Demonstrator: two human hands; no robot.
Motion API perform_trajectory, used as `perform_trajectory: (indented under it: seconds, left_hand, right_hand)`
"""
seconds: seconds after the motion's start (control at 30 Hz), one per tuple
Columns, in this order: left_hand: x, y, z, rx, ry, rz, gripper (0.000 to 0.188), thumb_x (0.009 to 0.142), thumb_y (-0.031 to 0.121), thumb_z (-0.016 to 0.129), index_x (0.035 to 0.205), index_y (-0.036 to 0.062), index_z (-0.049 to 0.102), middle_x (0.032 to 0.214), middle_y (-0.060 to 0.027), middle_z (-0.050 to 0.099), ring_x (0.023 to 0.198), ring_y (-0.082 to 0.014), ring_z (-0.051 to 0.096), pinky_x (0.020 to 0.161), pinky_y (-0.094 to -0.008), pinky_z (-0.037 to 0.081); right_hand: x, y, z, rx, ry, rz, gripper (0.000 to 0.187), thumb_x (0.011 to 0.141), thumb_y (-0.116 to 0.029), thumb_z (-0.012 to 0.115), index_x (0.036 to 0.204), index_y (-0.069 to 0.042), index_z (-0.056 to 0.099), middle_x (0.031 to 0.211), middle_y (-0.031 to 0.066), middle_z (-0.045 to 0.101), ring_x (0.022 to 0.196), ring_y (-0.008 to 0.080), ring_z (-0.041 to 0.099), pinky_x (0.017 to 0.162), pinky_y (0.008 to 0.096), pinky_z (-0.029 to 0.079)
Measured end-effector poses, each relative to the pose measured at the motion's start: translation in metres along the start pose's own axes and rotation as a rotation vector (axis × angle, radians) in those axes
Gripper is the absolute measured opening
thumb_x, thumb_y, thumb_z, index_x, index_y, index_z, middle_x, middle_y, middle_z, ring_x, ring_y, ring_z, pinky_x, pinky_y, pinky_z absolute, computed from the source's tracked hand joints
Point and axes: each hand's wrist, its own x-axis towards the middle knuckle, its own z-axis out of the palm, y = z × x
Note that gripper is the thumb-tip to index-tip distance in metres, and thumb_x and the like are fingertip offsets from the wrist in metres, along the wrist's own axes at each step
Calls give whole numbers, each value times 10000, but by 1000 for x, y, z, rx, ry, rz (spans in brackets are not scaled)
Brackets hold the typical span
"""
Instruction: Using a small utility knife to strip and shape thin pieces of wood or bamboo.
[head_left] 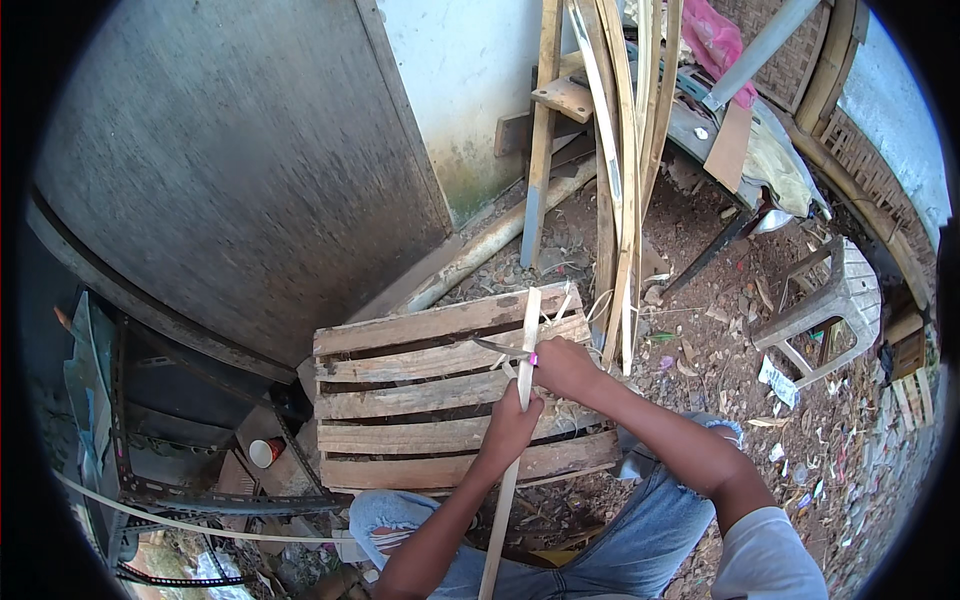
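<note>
A pale wooden strip (501, 515) is running lengthwise through the left hand (513, 430), its far end lying beyond both hands and its near part passing back over the jeans (625, 530) and out of view at the lower edge. The left hand is closing around the strip, fingers wrapped, just on the near side of the blade. The right hand (567, 368) is forming a fist around the handle of a knife (497, 347), whose blade is pointing leftward and crossing the strip just beyond the left hand.

Handling, as judged: the strip is probably being light for its length, stiff but slightly springy, dry rather than slippery, and liable to split along the grain. The sound hold is lying where the left hand is gripping, clear of the blade; bare edges may be carrying splinters.

Counts: one strip and one knife are occupying the hands. Beneath them, one slatted wooden stand (400, 402) is showing five broad slats. Beyond the right hand, several long upright strips (626, 200) are standing, overlapping too much for a sure count. Well to the right of the right hand, one plastic stool (858, 285) is resting on the ground; well to the left of the left hand, one red cup (262, 455) is lying tipped.
</note>
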Motion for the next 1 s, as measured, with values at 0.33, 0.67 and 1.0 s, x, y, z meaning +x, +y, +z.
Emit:
perform_trajectory:
  seconds: [0.33,0.67,1.0]
  left_hand:
    - [-2,6,-1,-8,-18,-6,175,850,138,533,925,-7,471,684,-132,550,617,-205,556,594,-346,435]
    - [-2,4,-1,-11,-18,-4,175,844,133,537,923,-9,470,690,-131,550,623,-195,559,593,-336,435]
    - [-1,5,-1,-6,-9,5,185,841,136,533,927,-15,470,715,-166,564,649,-234,583,618,-353,444]
  right_hand:
    - [0,1,1,2,9,0,247,749,-178,557,743,52,649,727,263,617,728,392,637,680,442,516]
    - [-1,2,2,18,44,0,275,723,-227,616,715,47,638,690,261,605,719,397,624,686,444,509]
    - [1,5,5,26,56,-27,258,719,-217,610,692,38,636,684,260,603,711,398,621,678,451,504]
